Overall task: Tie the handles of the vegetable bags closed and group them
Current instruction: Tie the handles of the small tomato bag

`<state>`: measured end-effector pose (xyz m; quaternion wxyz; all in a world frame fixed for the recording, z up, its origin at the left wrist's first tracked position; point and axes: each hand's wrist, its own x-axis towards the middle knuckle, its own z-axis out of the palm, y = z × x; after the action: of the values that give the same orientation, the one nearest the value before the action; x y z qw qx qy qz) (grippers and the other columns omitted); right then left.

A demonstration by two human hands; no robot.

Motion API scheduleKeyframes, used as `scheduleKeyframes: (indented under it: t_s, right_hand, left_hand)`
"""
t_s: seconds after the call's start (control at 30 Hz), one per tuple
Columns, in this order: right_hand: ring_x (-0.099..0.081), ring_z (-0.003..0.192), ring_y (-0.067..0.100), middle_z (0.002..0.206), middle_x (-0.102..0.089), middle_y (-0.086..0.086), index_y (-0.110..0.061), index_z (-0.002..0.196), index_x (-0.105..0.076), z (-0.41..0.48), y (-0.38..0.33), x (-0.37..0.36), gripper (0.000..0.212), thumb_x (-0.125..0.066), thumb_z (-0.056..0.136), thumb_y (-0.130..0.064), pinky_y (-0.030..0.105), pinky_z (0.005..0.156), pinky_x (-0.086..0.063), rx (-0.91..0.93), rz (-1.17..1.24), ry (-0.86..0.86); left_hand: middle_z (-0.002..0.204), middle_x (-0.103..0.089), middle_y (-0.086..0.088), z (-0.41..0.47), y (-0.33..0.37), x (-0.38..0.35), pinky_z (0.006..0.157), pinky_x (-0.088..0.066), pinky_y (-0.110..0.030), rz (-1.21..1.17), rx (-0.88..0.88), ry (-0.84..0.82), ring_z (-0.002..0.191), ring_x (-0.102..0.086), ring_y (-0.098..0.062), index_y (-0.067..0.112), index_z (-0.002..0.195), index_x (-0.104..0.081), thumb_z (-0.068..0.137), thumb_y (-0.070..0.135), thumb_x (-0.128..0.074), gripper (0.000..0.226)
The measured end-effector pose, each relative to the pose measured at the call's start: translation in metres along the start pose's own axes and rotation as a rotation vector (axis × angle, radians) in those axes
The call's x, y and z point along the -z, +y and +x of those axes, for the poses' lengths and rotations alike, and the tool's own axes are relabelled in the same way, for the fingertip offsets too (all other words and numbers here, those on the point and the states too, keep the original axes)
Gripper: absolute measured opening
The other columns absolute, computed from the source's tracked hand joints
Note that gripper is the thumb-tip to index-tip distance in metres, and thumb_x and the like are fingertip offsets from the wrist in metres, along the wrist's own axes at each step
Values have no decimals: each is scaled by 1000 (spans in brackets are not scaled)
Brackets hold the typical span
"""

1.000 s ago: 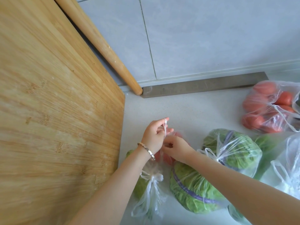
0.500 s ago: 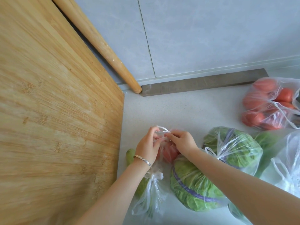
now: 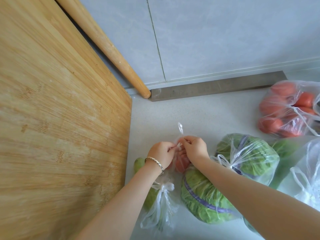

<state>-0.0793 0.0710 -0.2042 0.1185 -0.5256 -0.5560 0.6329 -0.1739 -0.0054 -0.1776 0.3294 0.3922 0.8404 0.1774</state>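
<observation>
Hands: left hand and right hand are both pinched on the thin plastic handles of a small bag of red vegetables, knuckles almost touching; one handle end sticks up above the fingers.
Bag in hand: sits on the table just under the hands, mostly hidden by them; its knot looks unfinished.
Already tied: bag of pale green vegetables under the left forearm shows a bow-like knot; cabbage bag to the right is knotted too.
Close by: second cabbage bag touches the small bag; its knot is not visible.
Further out: tomato bag lies well apart, seemingly loose-handled; a white bag at the right edge.
Progress: roughly midway by my judgement, with grouping still incomplete.
Surroundings: bamboo cutting board and rolling pin at left.
</observation>
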Motion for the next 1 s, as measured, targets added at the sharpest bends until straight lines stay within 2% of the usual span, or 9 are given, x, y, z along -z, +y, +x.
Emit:
scheduleKeyframes:
  t_s: [0.1,0.2,0.37,0.5,0.67,0.73,0.83,0.93,1.0]
  right_hand:
    - [-60,52,11,69,-64,2,-12,93,-63,0,0,0,12,-63,85,-20,17,45,-48,47,-113,40]
    - [-59,58,8,67,-62,-4,-23,104,-47,-6,-2,1,30,-67,81,-22,18,57,-48,129,-170,-5]
    - [-60,84,16,96,-66,9,-12,115,-62,-17,-2,4,30,-59,85,-12,28,83,-50,435,-507,-134]
    - [-53,101,24,107,-59,12,-13,116,-63,-15,-4,0,29,-51,89,-11,23,80,-38,494,-707,-206]
    - [-53,107,29,117,-52,12,-7,117,-58,-7,-5,-2,28,-44,92,-9,34,89,-45,507,-1007,-293]
    - [-55,103,28,116,-51,9,-8,112,-59,-3,-3,0,25,-46,91,-6,34,87,-47,543,-1084,-307]
    - [-57,99,30,108,-58,11,-5,107,-62,-2,-4,4,23,-50,89,-9,38,84,-46,536,-993,-319]
    - [-59,76,18,87,-67,7,-8,94,-70,-7,-7,9,16,-60,82,-10,27,72,-48,517,-703,-218]
    - [-54,58,1,69,-62,-10,-12,84,-73,-11,-8,7,10,-66,77,-8,8,58,-42,448,-498,-158]
  left_hand:
    - [64,-63,-10,0,1,1,62,-46,-31,-30,11,17,62,-56,-24,11,78,-70,88,28,-56,24]
    - [72,-69,-14,0,-3,3,67,-51,-37,-127,39,38,68,-63,-29,11,87,-72,88,27,-56,22]
    - [77,-68,-13,1,-4,7,60,-42,-27,-146,60,5,63,-55,-18,14,97,-71,89,24,-54,21]
    - [60,-60,-10,0,-7,5,55,-38,-29,-169,44,-14,52,-46,-18,16,92,-72,88,24,-56,19]
    - [54,-57,-3,-4,-11,2,58,-40,-29,-155,29,17,52,-47,-16,15,87,-72,87,23,-57,17]
    - [61,-62,4,-7,-10,1,60,-42,-26,-92,-4,23,57,-52,-12,17,87,-72,88,25,-57,17]
    - [98,-72,4,-9,-9,-1,74,-50,-23,-116,-30,54,84,-65,-12,16,95,-71,88,25,-56,19]
    - [83,-73,-6,-10,-11,-1,54,-39,-16,-116,-20,93,61,-58,-11,18,96,-71,88,28,-56,20]
    - [81,-72,-6,-11,-13,-2,56,-42,-23,-89,-23,125,63,-59,-16,22,103,-69,90,28,-53,21]
